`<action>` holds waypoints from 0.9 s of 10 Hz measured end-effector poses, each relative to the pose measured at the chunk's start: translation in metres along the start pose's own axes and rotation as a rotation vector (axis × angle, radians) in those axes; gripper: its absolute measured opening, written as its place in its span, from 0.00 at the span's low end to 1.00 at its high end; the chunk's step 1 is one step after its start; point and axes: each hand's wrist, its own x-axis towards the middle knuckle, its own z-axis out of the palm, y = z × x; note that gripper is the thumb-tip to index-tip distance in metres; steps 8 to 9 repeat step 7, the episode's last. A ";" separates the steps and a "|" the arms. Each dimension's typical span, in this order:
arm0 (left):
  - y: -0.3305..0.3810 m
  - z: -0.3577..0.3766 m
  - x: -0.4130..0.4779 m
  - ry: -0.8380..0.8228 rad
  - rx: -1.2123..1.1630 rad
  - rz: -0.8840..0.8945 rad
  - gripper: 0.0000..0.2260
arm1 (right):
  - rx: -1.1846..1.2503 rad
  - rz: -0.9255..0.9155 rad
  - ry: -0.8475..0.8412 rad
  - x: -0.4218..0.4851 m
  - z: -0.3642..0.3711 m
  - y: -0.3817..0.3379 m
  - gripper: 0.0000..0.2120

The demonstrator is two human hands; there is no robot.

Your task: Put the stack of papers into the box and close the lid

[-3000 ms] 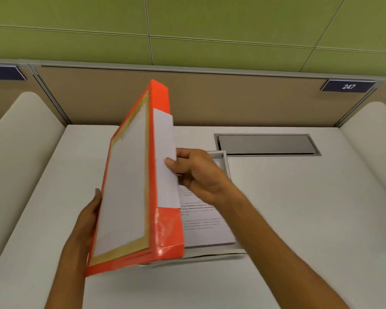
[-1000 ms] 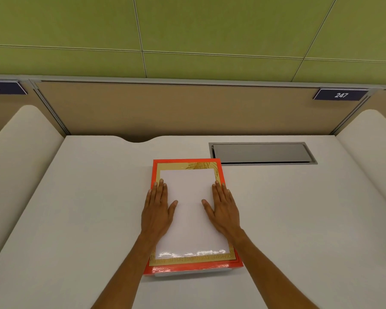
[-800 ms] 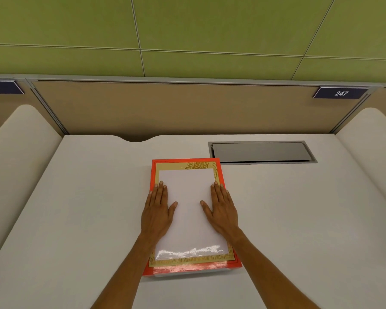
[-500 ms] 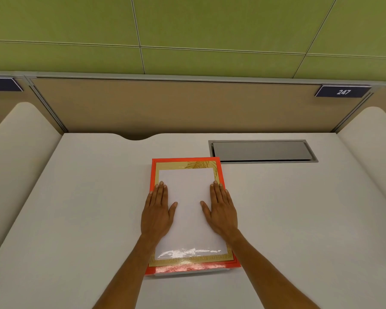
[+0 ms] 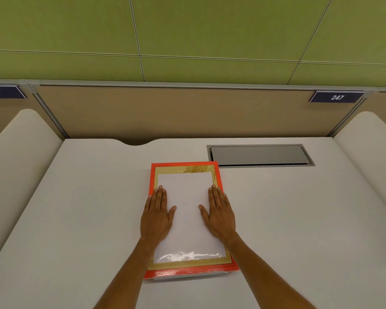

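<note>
An orange box (image 5: 187, 272) lies flat in the middle of the white desk, its lid (image 5: 185, 181) down over it. The lid has an orange rim, a gold border and a white centre. My left hand (image 5: 157, 216) rests palm down on the lid's left side, fingers together and pointing away from me. My right hand (image 5: 220, 214) rests the same way on the right side. Neither hand grips anything. The papers are hidden under the lid.
A grey metal cable hatch (image 5: 260, 155) is set into the desk (image 5: 87, 219) behind and to the right of the box. A tan partition (image 5: 165, 112) closes the back. Rounded white dividers (image 5: 20, 152) flank the desk on both sides.
Three seconds ago I held the lid upright over the papers in the box. It now lies down on the box with both palms on it. The hands have stayed still over the last second.
</note>
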 end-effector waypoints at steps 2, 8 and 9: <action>0.002 -0.001 0.000 0.018 -0.017 0.003 0.37 | 0.037 -0.011 0.001 0.000 -0.005 0.003 0.37; 0.082 -0.011 -0.001 0.090 -0.134 0.002 0.42 | 0.055 0.007 0.074 -0.010 -0.051 0.069 0.39; 0.082 -0.011 -0.001 0.090 -0.134 0.002 0.42 | 0.055 0.007 0.074 -0.010 -0.051 0.069 0.39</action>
